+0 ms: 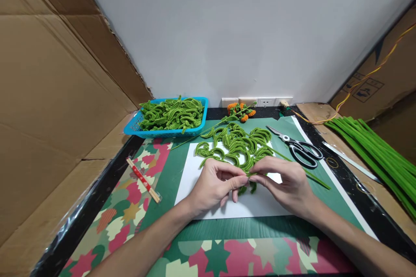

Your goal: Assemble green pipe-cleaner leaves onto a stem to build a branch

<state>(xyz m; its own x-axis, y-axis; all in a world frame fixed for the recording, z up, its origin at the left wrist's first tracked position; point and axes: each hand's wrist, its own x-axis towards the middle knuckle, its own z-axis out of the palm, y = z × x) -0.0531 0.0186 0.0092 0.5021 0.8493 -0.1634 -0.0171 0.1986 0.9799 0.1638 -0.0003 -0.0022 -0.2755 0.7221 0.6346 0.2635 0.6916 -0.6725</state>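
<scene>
My left hand (221, 182) and my right hand (282, 179) meet over a white sheet of paper (188, 190), fingertips pinched together. Between them is a green pipe cleaner (252, 188), its fuzzy ends showing just below the fingers; the gripped part is mostly hidden. Right behind the hands lies a loose pile of curled green pipe cleaner pieces (234, 140). A straight green pipe cleaner (316, 179) runs out to the right, past my right hand.
A blue basket (165, 133) heaped with green pieces stands at the back left. Orange fuzzy flowers (240, 110) lie near the wall sockets (266, 102). Scissors (295, 145) rest at right, beside a bundle of green pipe cleaners (373, 151). Wrapped chopsticks (143, 179) lie left.
</scene>
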